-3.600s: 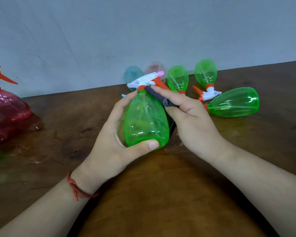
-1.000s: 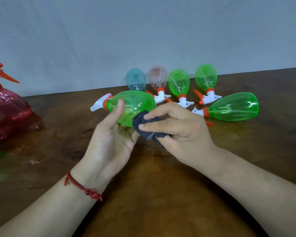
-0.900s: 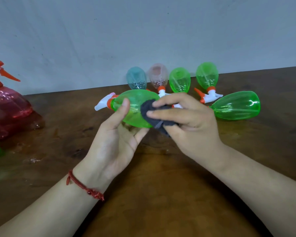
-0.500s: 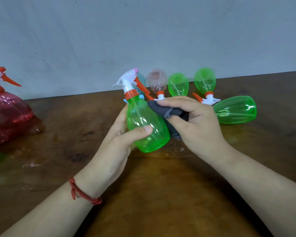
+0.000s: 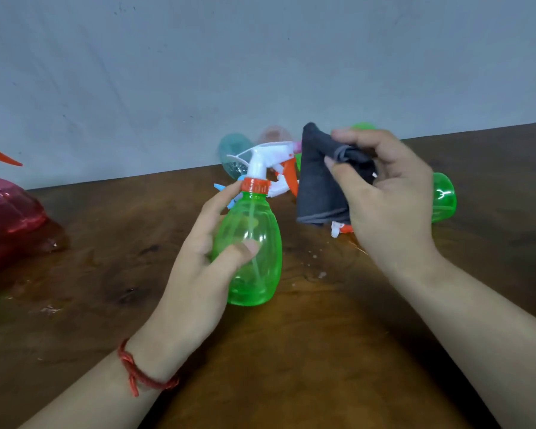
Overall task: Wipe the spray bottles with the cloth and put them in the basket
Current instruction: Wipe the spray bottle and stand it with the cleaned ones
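My left hand (image 5: pixel 205 267) grips a green spray bottle (image 5: pixel 254 252) upright, thumb across its front. The bottle has a white head with an orange collar and trigger, nozzle pointing right. My right hand (image 5: pixel 387 199) pinches a dark grey cloth (image 5: pixel 319 184) just right of the spray head, apart from the bottle's body. Behind them more bottles lie by the wall: a blue one (image 5: pixel 232 153), a pink one (image 5: pixel 273 134) and a green one (image 5: pixel 443 196), partly hidden by my right hand. No basket is in view.
Red spray bottles (image 5: pixel 7 218) stand at the far left edge of the brown wooden table (image 5: pixel 291 351). A grey wall (image 5: pixel 260 72) closes off the back. Small wet marks dot the wood near the bottles.
The bottle went from lying sideways to upright in my left hand. My right hand lifted the cloth off the bottle's body, up and to the right, beside the spray head.
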The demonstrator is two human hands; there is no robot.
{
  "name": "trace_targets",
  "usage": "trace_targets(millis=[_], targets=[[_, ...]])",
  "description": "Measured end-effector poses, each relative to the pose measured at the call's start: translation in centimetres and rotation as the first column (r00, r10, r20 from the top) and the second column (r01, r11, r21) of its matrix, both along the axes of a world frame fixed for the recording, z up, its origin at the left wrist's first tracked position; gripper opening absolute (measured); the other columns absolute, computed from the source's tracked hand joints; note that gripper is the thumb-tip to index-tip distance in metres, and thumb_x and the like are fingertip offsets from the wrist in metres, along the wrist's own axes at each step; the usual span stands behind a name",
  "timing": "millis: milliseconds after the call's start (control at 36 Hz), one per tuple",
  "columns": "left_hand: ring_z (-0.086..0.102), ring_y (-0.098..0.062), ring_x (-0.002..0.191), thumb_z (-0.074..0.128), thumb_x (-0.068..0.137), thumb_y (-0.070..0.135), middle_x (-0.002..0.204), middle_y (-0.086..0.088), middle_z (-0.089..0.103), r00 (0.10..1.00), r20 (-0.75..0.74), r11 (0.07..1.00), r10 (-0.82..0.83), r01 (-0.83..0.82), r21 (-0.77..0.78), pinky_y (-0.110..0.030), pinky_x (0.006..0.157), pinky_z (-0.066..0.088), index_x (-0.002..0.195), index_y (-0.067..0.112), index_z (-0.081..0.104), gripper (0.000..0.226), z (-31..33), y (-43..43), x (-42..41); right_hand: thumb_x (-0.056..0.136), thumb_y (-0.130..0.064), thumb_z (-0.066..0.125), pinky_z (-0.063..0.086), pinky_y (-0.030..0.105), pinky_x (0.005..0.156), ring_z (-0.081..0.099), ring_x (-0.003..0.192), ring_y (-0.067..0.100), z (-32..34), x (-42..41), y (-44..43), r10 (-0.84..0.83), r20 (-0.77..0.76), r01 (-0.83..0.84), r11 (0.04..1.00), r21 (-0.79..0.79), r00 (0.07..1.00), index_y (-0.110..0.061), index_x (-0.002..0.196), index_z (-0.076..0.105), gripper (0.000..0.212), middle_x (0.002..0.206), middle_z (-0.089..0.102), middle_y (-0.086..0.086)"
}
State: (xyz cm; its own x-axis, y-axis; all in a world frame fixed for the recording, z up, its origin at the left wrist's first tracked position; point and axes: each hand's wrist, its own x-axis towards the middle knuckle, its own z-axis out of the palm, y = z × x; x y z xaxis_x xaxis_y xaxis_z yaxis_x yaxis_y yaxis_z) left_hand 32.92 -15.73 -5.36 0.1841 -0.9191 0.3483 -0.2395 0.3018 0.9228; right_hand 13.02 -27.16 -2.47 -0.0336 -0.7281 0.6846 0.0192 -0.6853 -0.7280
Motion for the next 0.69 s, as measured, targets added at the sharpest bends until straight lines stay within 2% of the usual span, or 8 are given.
trace_targets(millis=[56,139,194,278,361,500,611,694], targets=[[0.063,-0.007,0.131,0.069,0.087,0.026,0.142,0.020,0.065,0.999,0.040,1.000,-0.003,0.003,-0.002,-0.031,0.104,0.049,0.152,0.040,0.054,0.068,-0.1,0.1,-0.3,0.092,-0.001,0.076,0.055,0.030,0.100,0.069,0.112,0.013,-0.3,-0.3,-0.5,-0.124,-0.080,0.115,0.988,-0.106,0.989,-0.008,0.110,0.077,0.019,0.113,0.073,0.004],[0.065,-0.004,0.128,0.069,0.095,0.026,0.138,0.022,0.067,0.998,0.063,1.000,0.004,-0.005,0.008,-0.019,0.100,0.052,0.152,0.040,0.054,0.061,-0.2,0.0,-0.6,0.090,0.003,0.076,0.053,0.028,0.101,0.069,0.113,0.011,-0.7,-0.2,-0.5,-0.165,-0.154,0.138,0.975,-0.173,0.974,-0.008,0.111,0.080,0.023,0.115,0.074,0.003],[0.067,-0.005,0.125,0.071,0.094,0.030,0.136,0.019,0.069,0.998,0.067,1.000,0.004,-0.006,0.024,-0.017,0.097,0.053,0.152,0.040,0.055,0.060,-0.1,0.1,-0.7,0.089,0.005,0.076,0.055,0.031,0.100,0.070,0.112,0.013,-0.6,-0.2,-0.3,-0.201,-0.177,0.161,0.963,-0.218,0.963,-0.014,0.112,0.079,0.030,0.115,0.075,-0.002],[0.068,-0.006,0.124,0.078,0.097,0.031,0.135,0.017,0.070,0.998,0.064,0.999,0.006,-0.008,0.034,-0.015,0.096,0.053,0.152,0.038,0.056,0.060,0.1,0.2,-0.9,0.088,0.005,0.074,0.058,0.036,0.099,0.071,0.112,0.015,-0.1,-0.8,-0.4,-0.284,-0.156,0.233,0.930,-0.283,0.946,-0.009,0.114,0.080,0.030,0.115,0.076,0.000],[0.068,-0.005,0.124,0.073,0.092,0.032,0.134,0.016,0.071,0.999,0.037,0.999,-0.001,-0.001,0.048,-0.015,0.095,0.053,0.151,0.038,0.056,0.062,0.2,0.3,-1.2,0.087,0.005,0.072,0.058,0.039,0.100,0.071,0.115,0.016,0.2,-1.4,-0.8,-0.343,-0.119,0.295,0.907,-0.301,0.932,-0.009,0.116,0.080,0.033,0.118,0.076,0.000],[0.069,0.000,0.121,0.076,0.096,0.022,0.131,0.021,0.072,0.998,0.067,0.997,-0.004,-0.001,0.073,-0.010,0.094,0.051,0.148,0.038,0.059,0.057,0.2,0.2,-1.7,0.090,-0.001,0.076,0.053,0.038,0.107,0.069,0.119,0.020,-1.6,0.5,-0.5,-0.295,-0.356,0.148,0.911,-0.385,0.887,-0.010,0.120,0.079,0.032,0.126,0.075,0.000],[0.072,-0.002,0.117,0.076,0.087,0.026,0.126,0.018,0.076,1.000,0.015,0.997,-0.014,0.013,0.080,-0.013,0.093,0.053,0.148,0.034,0.062,0.062,0.1,-0.1,-1.8,0.093,0.003,0.071,0.049,0.034,0.113,0.065,0.128,0.017,-2.2,1.4,-0.1,-0.200,-0.383,0.082,0.949,-0.304,0.902,-0.008,0.126,0.077,0.035,0.131,0.073,0.001],[0.071,0.003,0.115,0.078,0.085,0.025,0.122,0.022,0.077,1.000,-0.004,0.996,-0.019,0.019,0.092,-0.010,0.091,0.052,0.144,0.033,0.064,0.060,0.2,-0.1,-2.1,0.091,0.008,0.066,0.046,0.034,0.117,0.061,0.134,0.016,-2.2,1.8,0.6,-0.166,-0.443,0.013,0.944,-0.329,0.881,-0.009,0.129,0.075,0.043,0.136,0.071,0.001]])
